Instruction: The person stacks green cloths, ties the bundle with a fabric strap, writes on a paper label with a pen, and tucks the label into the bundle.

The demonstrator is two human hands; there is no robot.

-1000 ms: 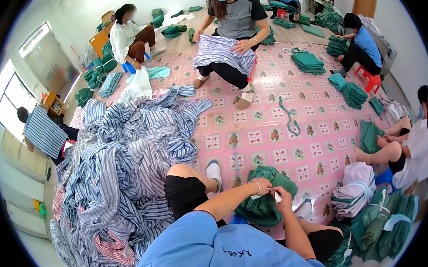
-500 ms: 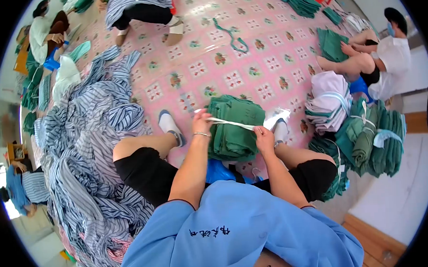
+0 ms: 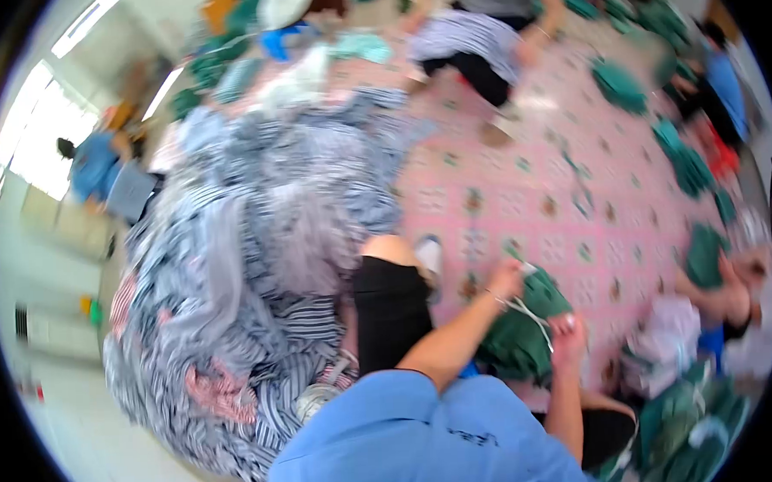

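Note:
A stack of folded green cloth lies on the floor between my legs. A white cloth tie runs slack across its top, one end in each hand. My left hand is closed on the tie at the far side of the stack. Nearer to me, on the right of the stack, my right hand is a fist around the other end. Motion blur hides the fingers' details and whether the tie passes under the stack.
A large heap of striped cloth fills the floor at my left. Tied green bundles and a pale bundle stand at my right. A person in a striped garment squats ahead on the pink patterned floor. Others sit around the room.
My view has swung to the left, so everything sits further right and is blurred. The tie, stretched taut between my hands before, now hangs looser. Both hands still hold it.

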